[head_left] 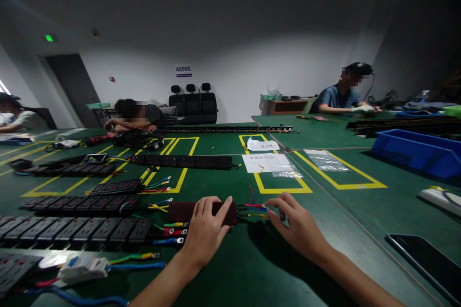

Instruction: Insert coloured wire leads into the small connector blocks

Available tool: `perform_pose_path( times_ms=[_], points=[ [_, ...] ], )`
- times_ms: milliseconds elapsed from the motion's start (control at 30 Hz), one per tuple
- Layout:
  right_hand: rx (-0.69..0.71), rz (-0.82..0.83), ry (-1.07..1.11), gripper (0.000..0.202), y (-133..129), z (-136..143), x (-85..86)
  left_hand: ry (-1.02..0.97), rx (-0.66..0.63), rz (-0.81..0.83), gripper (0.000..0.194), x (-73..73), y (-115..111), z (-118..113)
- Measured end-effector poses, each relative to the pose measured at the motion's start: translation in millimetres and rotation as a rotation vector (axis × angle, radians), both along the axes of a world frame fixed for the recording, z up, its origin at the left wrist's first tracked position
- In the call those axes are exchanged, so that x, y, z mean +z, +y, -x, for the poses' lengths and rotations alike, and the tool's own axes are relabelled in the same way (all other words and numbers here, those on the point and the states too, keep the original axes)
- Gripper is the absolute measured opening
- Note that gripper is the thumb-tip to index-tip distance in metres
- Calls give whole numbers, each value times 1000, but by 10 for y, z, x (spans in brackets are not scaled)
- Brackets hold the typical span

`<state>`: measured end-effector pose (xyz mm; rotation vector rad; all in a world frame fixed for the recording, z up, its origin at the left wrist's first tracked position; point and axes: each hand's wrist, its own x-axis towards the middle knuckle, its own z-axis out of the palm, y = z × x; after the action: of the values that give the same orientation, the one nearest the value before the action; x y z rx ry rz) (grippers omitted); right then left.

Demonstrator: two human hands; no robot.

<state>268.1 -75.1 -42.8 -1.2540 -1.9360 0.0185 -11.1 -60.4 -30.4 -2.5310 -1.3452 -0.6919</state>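
Note:
My left hand (204, 230) lies over a dark red socket strip (180, 212), its fingers across the far side and the thumb toward the near side. Thin red, blue, yellow-green and dark wires (250, 206) come out of the strip's right end. At their tips, the bent fingers of my right hand (293, 218) close on the wire ends; the exact pinch is partly hidden. Yellow wires with ring terminals (160, 207) leave the strip's left end. Several black socket strips (82, 232) lie in rows to the left, with coloured ring-terminal leads.
A phone (425, 261) lies at the right, below a white device (441, 200) and a blue bin (418, 156). Paper sheets (262, 162) and plastic bags lie inside yellow tape outlines. A long black strip (183, 161) lies farther back. Several people sit around the green table (345, 220).

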Motion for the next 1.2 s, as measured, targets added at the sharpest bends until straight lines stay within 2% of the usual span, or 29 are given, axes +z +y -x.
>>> perform_pose_path(
  times_ms=[133,400,1200],
  points=[
    [-17,-12,5,25,-19,-6,41,-13,0,11,81,3,-1,1],
    [-28,74,-24,28,-34,-19,30,-27,-21,23,79,-6,13,7],
    [22,185,66,28,-58,15,86,-65,-50,-8,67,0,55,6]
  ],
)
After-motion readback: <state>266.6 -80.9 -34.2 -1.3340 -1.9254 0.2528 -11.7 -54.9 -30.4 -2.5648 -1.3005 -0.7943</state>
